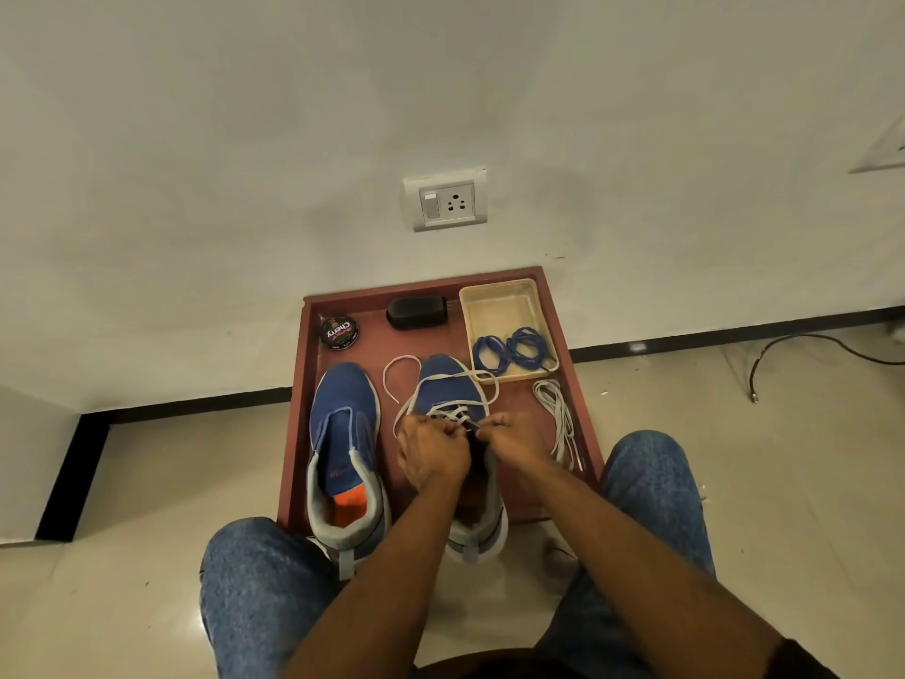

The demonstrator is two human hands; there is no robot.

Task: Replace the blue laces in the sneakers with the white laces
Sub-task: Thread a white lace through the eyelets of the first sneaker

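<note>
Two blue sneakers stand on a reddish-brown tray (580, 379) on the floor. The left sneaker (343, 433) has no lace. The right sneaker (448, 384) carries a white lace (453, 411) crossed through its lower eyelets, with loose ends looping past the toe. My left hand (431, 448) and my right hand (509, 441) are both over this shoe's tongue, fingers curled and pinching the white lace. A second white lace (556, 414) lies bundled to the right. The blue laces (512, 352) are coiled in a cream tub (499, 306).
A round shoe-polish tin (339, 332) and a black brush (417, 312) sit at the tray's back. The tray abuts a wall with a socket (445, 200). A black cable (808, 350) lies on the floor at right. My knees (259, 570) flank the tray's front.
</note>
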